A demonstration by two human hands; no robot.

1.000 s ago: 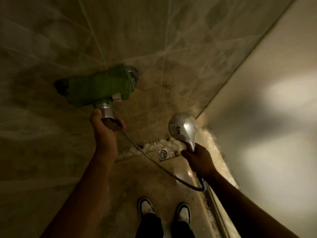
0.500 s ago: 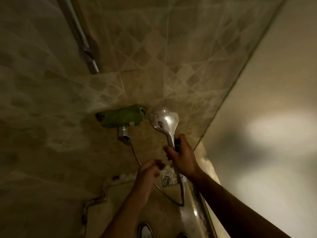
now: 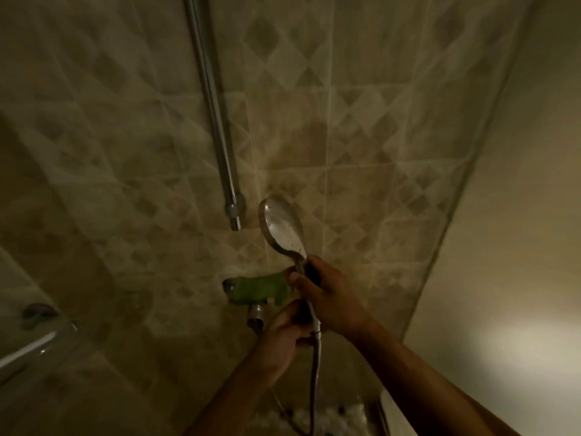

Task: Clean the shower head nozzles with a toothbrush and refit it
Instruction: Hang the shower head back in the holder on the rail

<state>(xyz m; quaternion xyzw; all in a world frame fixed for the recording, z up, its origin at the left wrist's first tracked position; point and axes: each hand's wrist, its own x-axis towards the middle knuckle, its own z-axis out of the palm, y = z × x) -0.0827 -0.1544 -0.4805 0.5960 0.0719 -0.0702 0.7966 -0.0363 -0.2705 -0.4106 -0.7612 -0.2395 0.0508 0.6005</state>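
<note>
The tiled wall [image 3: 361, 127] fills most of your view, in dim light and softly blurred. A chrome rail [image 3: 213, 114] runs down it and ends at a bracket just left of the shower head [image 3: 284, 229].

Your right arm enters from the lower right, forearm angled up and left. Your right hand [image 3: 330, 298] is curled round the handle, holding the shower head upright with its chrome back toward you; the nozzle face is turned away and cannot be inspected.

Your left arm rises from the bottom centre. Your left hand [image 3: 284, 330] sits just below the right, fingers curled about the lower end of the handle where the hose [image 3: 314, 382] joins. The exact contact there is dark and partly covered by your right hand.

The hose hangs down and leaves the frame at the bottom edge.

The mixer [image 3: 259, 289], wrapped in green, sits on the wall just left of your hands; its right end is hidden behind your fingers.
</note>
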